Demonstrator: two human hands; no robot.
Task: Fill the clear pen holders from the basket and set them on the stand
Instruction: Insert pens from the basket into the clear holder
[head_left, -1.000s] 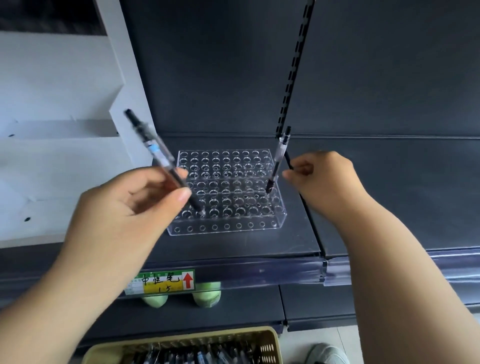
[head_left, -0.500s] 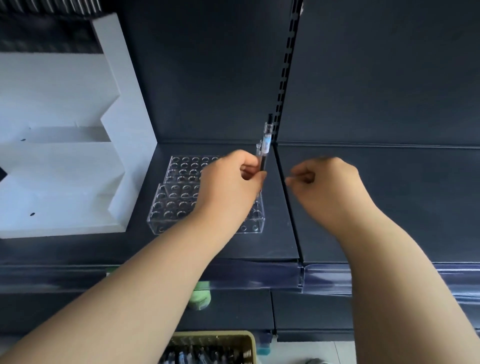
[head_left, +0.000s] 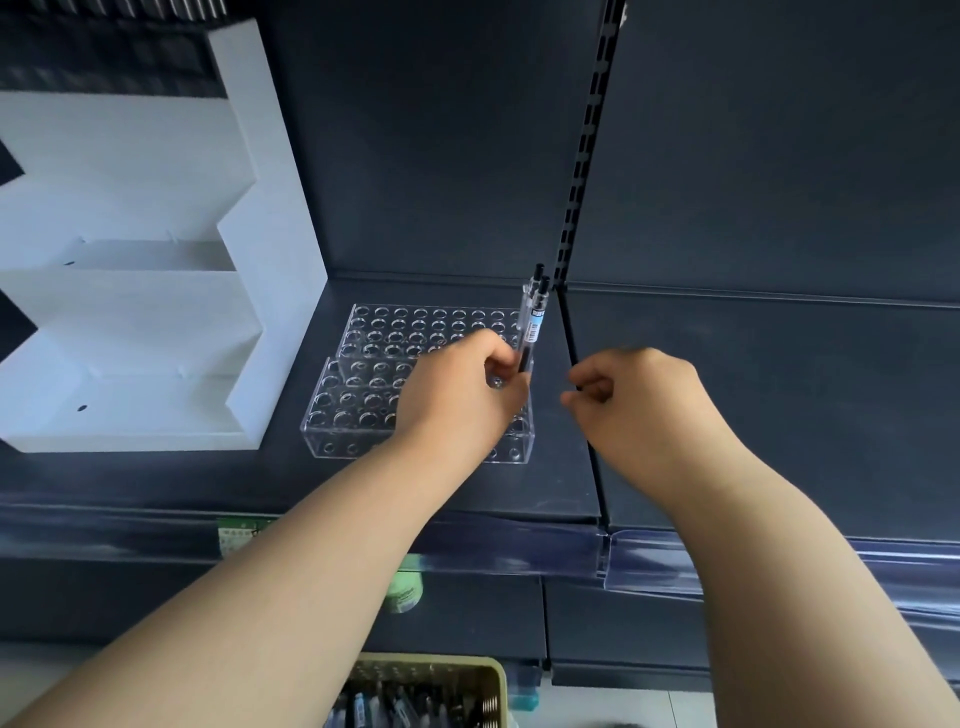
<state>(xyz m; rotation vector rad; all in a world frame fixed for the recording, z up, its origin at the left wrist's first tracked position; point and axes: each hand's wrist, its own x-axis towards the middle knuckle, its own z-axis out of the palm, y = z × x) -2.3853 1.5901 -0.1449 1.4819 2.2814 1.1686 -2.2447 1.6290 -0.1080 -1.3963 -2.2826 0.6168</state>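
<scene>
Holder: the clear pen holder (head_left: 374, 374), two-stepped, sits on the dark shelf (head_left: 727, 395) just right of the white stand (head_left: 156, 322). It is not on the stand.
Pens in holder: two pens (head_left: 535, 317) stand upright and close together at the holder's right rear corner. Every other hole I can see is unfilled.
Left grip: the left grip (head_left: 457, 395) is narrow, pinching the lower barrel of one of the pair. I cannot tell whether that tip is fully seated.
Right grip: the right grip (head_left: 639, 405) hangs just right of the pens with its fingers curled in. I see nothing held in it.
Progress: early, by my reading. Two holes at most are filled and dozens remain. Setting the holder on the stand is not yet done.
Supply: the basket (head_left: 493, 670) is at the bottom edge, below the shelf, with many pens lying in it. Each refill means a reach down.
Surroundings: a slotted upright (head_left: 587, 156) runs up the back panel just behind the pens. A price label (head_left: 236, 535) sits on the shelf's front rail.
In the way: my left forearm covers the holder's front right holes. The stand's side wall is near the holder's left end, which I judge leaves little room for lifting it across.
</scene>
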